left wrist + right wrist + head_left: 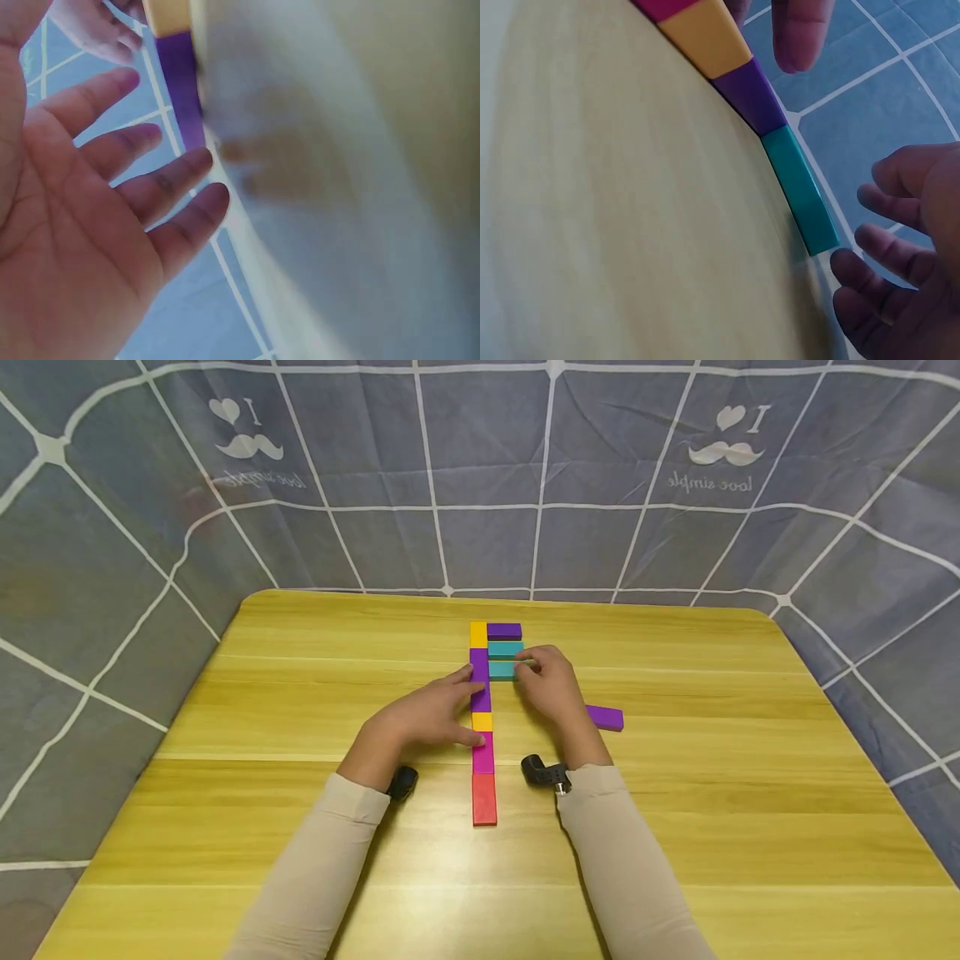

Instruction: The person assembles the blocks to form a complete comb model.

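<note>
A straight column of flat blocks runs toward me: yellow, long purple, small yellow, pink and red. Off its far right side extend a dark purple block and two teal blocks, roughly parallel. My left hand lies at the column's left, fingers spread, fingertips over the long purple block and thumb over the pink one. At the right ends of the teal blocks is my right hand, with loosely bent fingers. In the right wrist view its fingertips are beside the teal block's end.
A loose purple block lies to the right, partly behind my right forearm. Small black cameras sit at both wrists. The wooden table ends at a grey-blue checked cloth on its back and sides.
</note>
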The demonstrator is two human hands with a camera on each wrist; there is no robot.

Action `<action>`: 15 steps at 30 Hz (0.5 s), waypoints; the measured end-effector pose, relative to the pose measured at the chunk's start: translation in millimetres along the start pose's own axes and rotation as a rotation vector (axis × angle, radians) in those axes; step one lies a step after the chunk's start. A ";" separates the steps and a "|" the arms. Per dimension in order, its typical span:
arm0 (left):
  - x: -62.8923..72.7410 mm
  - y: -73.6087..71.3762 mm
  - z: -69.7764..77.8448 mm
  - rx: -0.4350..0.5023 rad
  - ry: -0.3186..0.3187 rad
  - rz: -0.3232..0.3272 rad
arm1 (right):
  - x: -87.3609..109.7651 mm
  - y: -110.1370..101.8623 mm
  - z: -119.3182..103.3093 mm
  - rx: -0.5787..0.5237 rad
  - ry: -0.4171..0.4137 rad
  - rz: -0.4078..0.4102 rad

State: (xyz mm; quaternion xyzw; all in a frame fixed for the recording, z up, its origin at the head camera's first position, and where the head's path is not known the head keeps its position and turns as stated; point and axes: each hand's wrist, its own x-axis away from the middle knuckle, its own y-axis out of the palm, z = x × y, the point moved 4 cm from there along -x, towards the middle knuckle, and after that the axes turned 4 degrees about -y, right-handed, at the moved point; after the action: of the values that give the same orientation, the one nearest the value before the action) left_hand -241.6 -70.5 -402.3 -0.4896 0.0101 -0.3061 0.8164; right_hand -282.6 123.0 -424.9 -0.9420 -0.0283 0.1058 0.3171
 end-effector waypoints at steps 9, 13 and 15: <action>-18.7 -22.5 -18.0 -0.050 0.087 0.042 | 1.4 -22.0 -7.4 -0.011 0.004 0.003; -25.2 -30.5 -20.8 -0.084 0.118 0.037 | 7.4 -36.8 -5.4 -0.022 0.020 0.000; -29.4 -32.7 -22.3 -0.102 0.137 0.036 | 11.6 -44.2 -2.3 -0.041 0.042 -0.001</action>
State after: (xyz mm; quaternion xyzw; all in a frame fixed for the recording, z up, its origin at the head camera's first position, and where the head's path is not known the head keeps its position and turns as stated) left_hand -288.5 -84.1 -395.9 -0.5082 0.0903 -0.3230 0.7933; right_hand -270.2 158.2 -398.5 -0.9503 -0.0245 0.0854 0.2984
